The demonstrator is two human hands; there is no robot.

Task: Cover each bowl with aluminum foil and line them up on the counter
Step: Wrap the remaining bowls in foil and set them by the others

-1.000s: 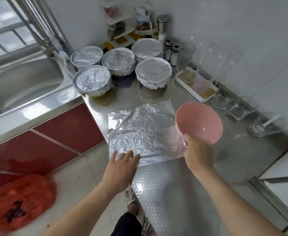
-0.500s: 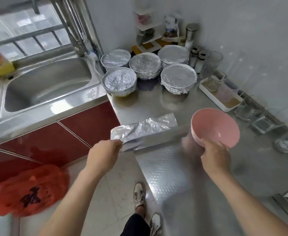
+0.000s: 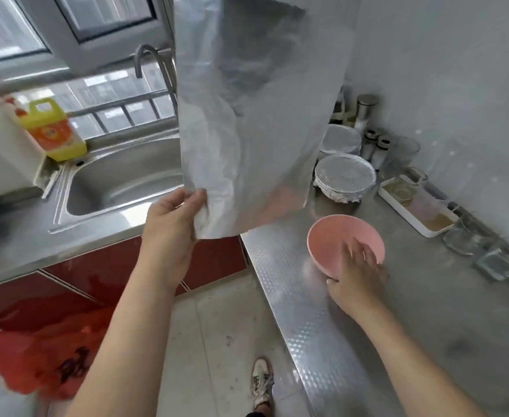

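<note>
— Foil sheet [image 3: 256, 115] status?
— Left hand [image 3: 172, 224] is pinching its lower corner, holding it up off the bench [image 3: 428, 311]
— Pink bowl [image 3: 337, 236]?
— Sitting uncovered on the bench. Right hand [image 3: 355, 272] is gripping its near rim, fingers blurred
— Others?
— Two foil-covered bowls [image 3: 345, 179] are sitting at the back, near the wall

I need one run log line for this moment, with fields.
left hand: holds foil sheet up | right hand: holds pink bowl by rim | pink bowl: uncovered
</note>
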